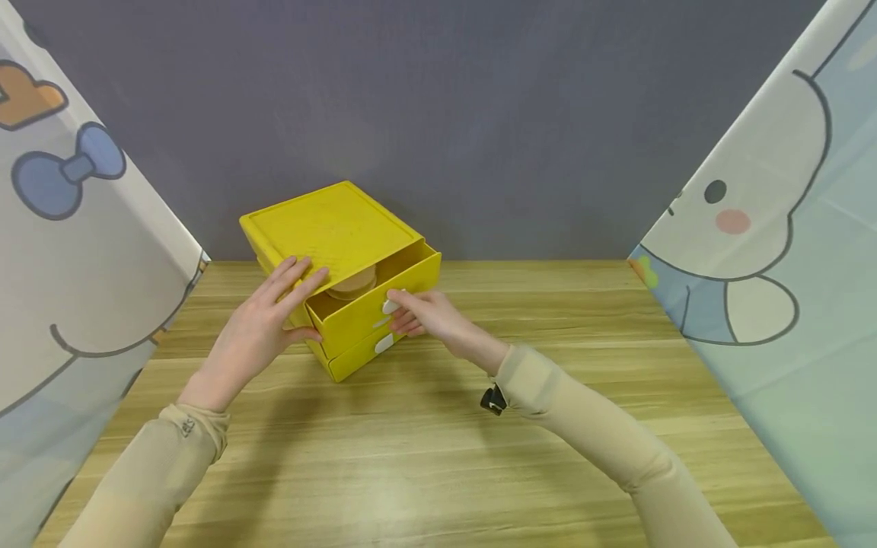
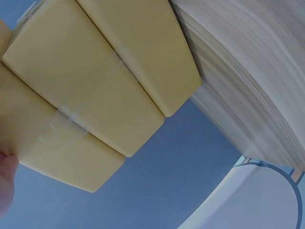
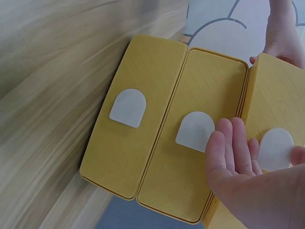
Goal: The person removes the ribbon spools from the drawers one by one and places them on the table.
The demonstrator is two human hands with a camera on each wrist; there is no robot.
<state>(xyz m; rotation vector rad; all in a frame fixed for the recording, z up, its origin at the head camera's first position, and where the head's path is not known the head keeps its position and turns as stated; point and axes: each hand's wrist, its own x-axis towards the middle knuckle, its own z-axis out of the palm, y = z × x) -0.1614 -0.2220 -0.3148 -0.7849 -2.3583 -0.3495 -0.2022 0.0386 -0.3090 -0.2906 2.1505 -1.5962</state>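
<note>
A yellow chest of drawers (image 1: 336,224) stands at an angle on the table, three tiers high in the wrist views. Its top drawer (image 1: 356,318) is partly pulled out, and a round tan object (image 1: 356,285) shows inside, half hidden under the lid. My right hand (image 1: 441,320) pinches the white tab handle (image 3: 276,149) of that drawer between thumb and fingers. My left hand (image 1: 250,339) rests on the chest's near left corner, straight fingers on top and thumb low by the front edge. Both lower drawers (image 3: 190,167) are closed.
The wood-grain table (image 1: 425,464) stretches in front of the chest. A dark grey panel (image 1: 479,129) rises behind it. Cartoon-printed cloths (image 1: 754,304) hang at both sides. A black device (image 1: 493,399) sits at the right wrist.
</note>
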